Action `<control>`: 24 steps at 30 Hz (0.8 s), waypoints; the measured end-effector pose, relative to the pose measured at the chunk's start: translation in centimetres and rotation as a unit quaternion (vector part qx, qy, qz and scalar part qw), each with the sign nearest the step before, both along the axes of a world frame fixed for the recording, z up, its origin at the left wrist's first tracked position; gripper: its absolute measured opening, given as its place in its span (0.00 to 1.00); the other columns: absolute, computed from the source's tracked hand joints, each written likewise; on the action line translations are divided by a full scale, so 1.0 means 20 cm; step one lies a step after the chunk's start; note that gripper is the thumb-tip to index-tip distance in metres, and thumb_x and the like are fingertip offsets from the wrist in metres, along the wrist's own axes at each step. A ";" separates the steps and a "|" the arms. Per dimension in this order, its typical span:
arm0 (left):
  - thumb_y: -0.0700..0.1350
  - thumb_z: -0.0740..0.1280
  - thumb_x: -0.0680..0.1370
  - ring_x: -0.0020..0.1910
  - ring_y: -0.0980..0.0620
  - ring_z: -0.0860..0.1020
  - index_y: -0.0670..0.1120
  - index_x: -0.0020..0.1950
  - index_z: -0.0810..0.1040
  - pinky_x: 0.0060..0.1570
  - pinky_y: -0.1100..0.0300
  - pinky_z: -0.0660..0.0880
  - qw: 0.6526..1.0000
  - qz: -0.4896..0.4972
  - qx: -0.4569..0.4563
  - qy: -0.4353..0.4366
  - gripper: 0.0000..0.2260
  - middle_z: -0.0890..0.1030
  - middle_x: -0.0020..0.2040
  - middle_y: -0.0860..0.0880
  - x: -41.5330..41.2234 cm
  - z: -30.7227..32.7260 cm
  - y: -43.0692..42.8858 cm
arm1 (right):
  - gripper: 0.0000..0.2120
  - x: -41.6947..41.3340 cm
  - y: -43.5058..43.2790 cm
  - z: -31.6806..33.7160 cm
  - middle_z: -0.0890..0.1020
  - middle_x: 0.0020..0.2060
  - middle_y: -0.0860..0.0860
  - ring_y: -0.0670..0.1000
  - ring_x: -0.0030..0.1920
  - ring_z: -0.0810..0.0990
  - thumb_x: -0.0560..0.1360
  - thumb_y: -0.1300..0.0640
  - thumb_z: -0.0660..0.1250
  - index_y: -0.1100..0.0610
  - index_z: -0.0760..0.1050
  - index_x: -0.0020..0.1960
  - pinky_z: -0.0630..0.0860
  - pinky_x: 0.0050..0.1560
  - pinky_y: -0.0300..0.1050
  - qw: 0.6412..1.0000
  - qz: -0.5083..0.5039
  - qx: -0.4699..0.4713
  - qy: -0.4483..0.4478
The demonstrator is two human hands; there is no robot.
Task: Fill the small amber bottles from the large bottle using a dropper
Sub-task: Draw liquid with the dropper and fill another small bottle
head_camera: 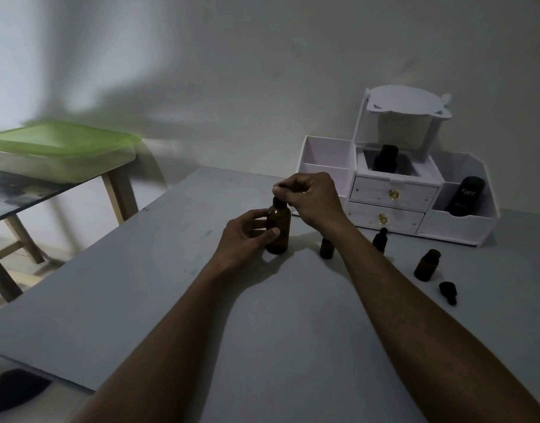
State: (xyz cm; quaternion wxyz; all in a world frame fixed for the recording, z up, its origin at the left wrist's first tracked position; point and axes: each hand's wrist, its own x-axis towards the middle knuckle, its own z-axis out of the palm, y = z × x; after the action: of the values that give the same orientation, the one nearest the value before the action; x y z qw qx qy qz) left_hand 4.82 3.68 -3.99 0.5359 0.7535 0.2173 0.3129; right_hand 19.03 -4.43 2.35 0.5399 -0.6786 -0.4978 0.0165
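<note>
The large amber bottle [279,230] stands upright on the grey table [140,285]. My left hand [247,236] wraps around its body from the left. My right hand [311,196] pinches the black dropper top [278,203] that sits at the bottle's neck. To the right stand three small amber bottles: one uncapped [326,248] just beside my right forearm, one with a black cap [380,240] partly behind the forearm, and one uncapped [427,264] further right. A loose black dropper cap [448,292] lies on its side near that last bottle.
A white drawer organiser [394,193] stands at the back right against the wall, holding a black bottle [384,158] and a black tube [466,195]. A side table with a green tray [61,145] is at the left. A dark object [15,389] lies at the lower left.
</note>
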 end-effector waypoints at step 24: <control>0.42 0.73 0.76 0.53 0.61 0.79 0.59 0.61 0.75 0.45 0.68 0.73 0.999 -0.007 -0.023 -0.024 0.18 0.80 0.51 0.60 0.01 -0.03 0.01 | 0.06 -0.03 -0.08 0.27 0.86 0.40 0.50 0.43 0.40 0.86 0.74 0.59 0.73 0.59 0.84 0.50 0.78 0.44 0.30 0.997 0.014 0.077 0.019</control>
State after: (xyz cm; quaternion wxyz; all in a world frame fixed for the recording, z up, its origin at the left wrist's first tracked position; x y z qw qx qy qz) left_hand 4.95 3.89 -4.63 0.5604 0.7344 0.2063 0.3225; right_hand 18.50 -5.99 7.77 0.5995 -0.6276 -0.4968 -0.0011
